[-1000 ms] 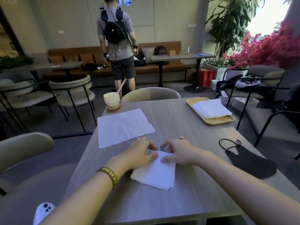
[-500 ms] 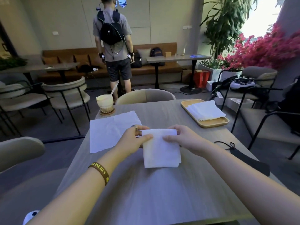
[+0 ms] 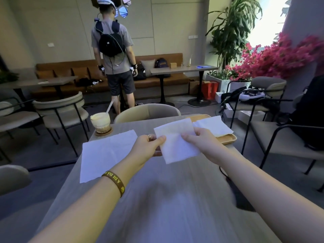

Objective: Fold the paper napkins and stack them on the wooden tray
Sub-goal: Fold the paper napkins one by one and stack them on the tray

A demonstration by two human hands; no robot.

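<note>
Now, at far left: an iced drink (image 3: 100, 122) with a straw, set on a coaster near the far corner of the table (image 3: 166, 199). Just nearer than that, an unfolded napkin (image 3: 107, 153), lying flat and open on the table.

Next, the left hand (image 3: 149, 146), ring on one finger, thumb and fingers pinching the left edge of the folded napkin (image 3: 177, 142). Held up off the table between both hands, slightly tilted, just short of the tray. Then the right hand (image 3: 198, 142), pinching the napkin's right edge in the same way. Beyond and to the right, the wooden tray (image 3: 226, 141) at the far right corner of the table, already carrying a stack of folded napkins (image 3: 213, 126) that lies a little askew. Nearer and farther right, a dark face mask (image 3: 243, 200) by the table edge.

Probably mid-carry, bringing the folded piece over to the stack. Several ways to spoil it from here:

- **Unfolding:** could spring open along its creases on any loosening of either pinch, being thin paper with soft folds.
- **Bad landing:** could land crooked on an already skewed stack and push the top sheets toward the tray's right rim.
- **Sagging:** might twist or sag if pulled unevenly, losing the square shape.
- **Left forearm:** passes close above the flat napkin, and could drag or crumple it on a low sweep.

Little danger to the drink, well apart from both hands.
</note>
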